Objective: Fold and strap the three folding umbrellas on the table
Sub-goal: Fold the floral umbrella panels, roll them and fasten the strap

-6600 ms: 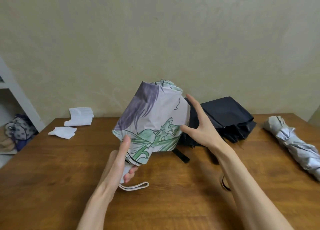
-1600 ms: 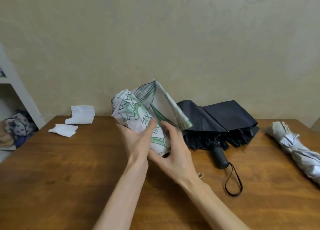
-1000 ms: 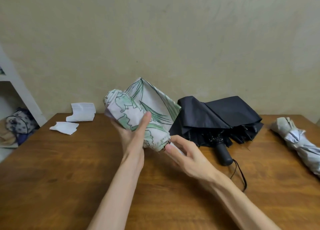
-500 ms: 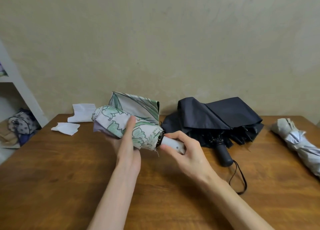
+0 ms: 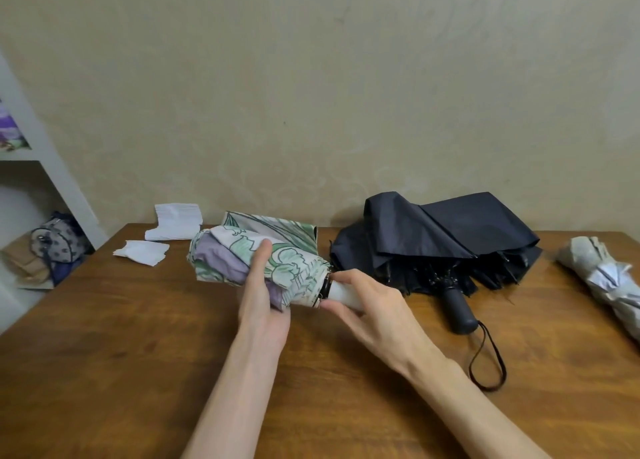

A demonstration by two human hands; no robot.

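Observation:
The floral umbrella [image 5: 294, 261], white with green and purple print, lies sideways just above the table, its canopy bunched and one loose panel sticking up behind. My left hand [image 5: 259, 296] wraps round the bunched canopy, thumb on top. My right hand [image 5: 367, 303] grips its white handle at the canopy's right end. A black umbrella [image 5: 446, 237] lies collapsed but loose at the back right, its handle and wrist loop toward me. A silver-grey umbrella [image 5: 602, 278] lies rolled at the far right edge.
White folded papers [image 5: 176, 216] and another white sheet [image 5: 142, 252] lie at the table's back left. A white shelf [image 5: 52, 168] with bags stands to the left. The wooden table [image 5: 138, 354] meets the beige wall at the back.
The floral umbrella has come down from upright to lying sideways and its canopy is gathered tighter. My right hand moved from the fabric to the handle.

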